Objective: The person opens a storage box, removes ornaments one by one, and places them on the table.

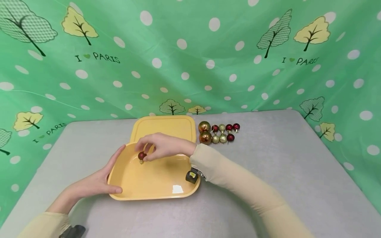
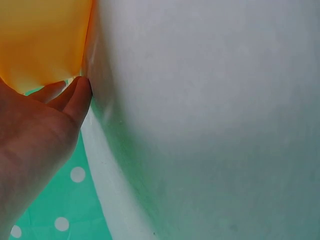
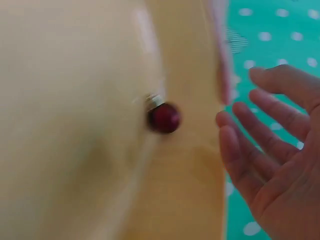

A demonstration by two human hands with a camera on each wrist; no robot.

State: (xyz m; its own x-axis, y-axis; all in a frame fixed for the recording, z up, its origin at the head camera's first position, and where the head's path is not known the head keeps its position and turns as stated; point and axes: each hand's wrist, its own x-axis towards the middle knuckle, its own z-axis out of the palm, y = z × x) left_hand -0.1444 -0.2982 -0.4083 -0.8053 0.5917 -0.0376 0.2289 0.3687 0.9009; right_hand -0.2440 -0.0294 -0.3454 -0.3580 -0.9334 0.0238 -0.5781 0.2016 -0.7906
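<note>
A deep yellow plastic box (image 1: 148, 181) lies open side up on the table. My left hand (image 1: 95, 183) grips its left end, thumb over the rim and fingers round the outside wall. In the left wrist view, the fingertips (image 2: 82, 92) press against the box's outside. Inside the box, toward the back left, is a small dark red Christmas ball (image 3: 166, 118) with a gold cap. My right hand (image 1: 162, 147) hovers over the box close to this ball. The right wrist view shows its fingers loosely spread, with the ball apart from them.
A flat yellow lid (image 1: 166, 129) lies behind the box, partly overlapped by it. Right of the lid, two large shiny gold balls (image 1: 205, 137) sit beside several small red balls (image 1: 230, 137) and gold glitter balls (image 1: 223, 138). A green dotted curtain (image 1: 190, 59) surrounds the grey table (image 1: 282, 172).
</note>
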